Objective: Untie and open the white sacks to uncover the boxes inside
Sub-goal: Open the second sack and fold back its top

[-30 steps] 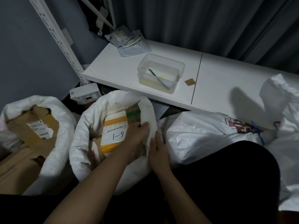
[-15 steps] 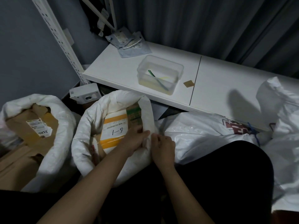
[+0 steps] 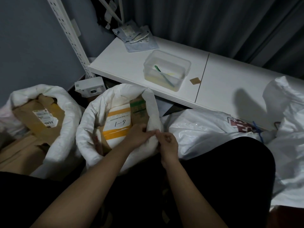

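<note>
The rolled rim of the middle white sack (image 3: 153,116) is pinched by the left hand (image 3: 139,137) and right hand (image 3: 167,143), each grip holding fabric. A labelled box (image 3: 117,125) is exposed inside, at ten o'clock from the hands.

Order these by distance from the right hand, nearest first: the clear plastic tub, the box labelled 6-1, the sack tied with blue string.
From the right hand:
1. Box labelled 6-1, just left, inside the open sack.
2. Clear plastic tub, up on the white shelf.
3. Sack tied with blue string; its knot lies far right.
</note>
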Action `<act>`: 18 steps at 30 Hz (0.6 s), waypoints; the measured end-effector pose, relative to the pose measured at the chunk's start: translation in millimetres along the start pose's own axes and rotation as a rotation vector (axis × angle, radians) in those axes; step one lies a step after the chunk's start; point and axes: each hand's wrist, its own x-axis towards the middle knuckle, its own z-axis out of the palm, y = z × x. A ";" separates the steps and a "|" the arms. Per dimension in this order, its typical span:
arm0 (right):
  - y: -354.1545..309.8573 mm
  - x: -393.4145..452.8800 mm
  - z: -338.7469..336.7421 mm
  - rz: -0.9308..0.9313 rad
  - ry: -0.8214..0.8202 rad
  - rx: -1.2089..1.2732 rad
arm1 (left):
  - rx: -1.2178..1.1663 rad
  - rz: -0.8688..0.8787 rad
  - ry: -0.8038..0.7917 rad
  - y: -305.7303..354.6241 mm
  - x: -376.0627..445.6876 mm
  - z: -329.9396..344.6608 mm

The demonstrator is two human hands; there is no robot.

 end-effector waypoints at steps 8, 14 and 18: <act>12.5 -14.2 -9.7 -0.120 -0.084 -0.332 | -0.003 0.029 -0.098 -12.0 -18.0 -5.7; 7.6 -14.6 -10.0 0.143 -0.207 -0.017 | 0.327 0.033 -0.135 -23.8 -64.5 -2.4; 3.0 -8.2 -7.3 0.234 -0.236 0.247 | 0.558 0.011 0.036 -25.1 -75.8 4.1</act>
